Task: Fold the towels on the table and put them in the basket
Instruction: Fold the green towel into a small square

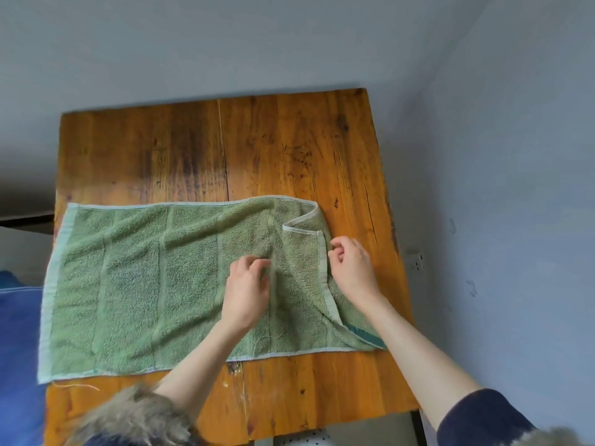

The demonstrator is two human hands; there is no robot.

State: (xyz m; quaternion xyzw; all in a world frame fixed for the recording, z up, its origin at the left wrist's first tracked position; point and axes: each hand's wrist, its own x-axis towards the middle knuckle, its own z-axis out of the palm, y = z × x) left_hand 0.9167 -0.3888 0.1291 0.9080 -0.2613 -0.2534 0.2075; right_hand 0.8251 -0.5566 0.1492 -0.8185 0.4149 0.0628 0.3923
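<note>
A green terry towel point(135, 284) with pale hems lies spread across the wooden table point(289, 146). Its right end is turned back over itself, so a pale hem runs diagonally down the fold. My left hand point(246, 292) rests on the towel near the middle right, fingers loosely bent over the cloth. My right hand point(352, 268) sits at the folded right edge, fingers curled beside the pale hem; whether it pinches the cloth I cannot tell. No basket is in view.
Blue fabric point(19, 349) lies off the table's left edge. A grey wall point(499, 156) stands close on the right. The far half of the table is bare wood. Fur trim of my sleeves point(135, 416) shows at the bottom.
</note>
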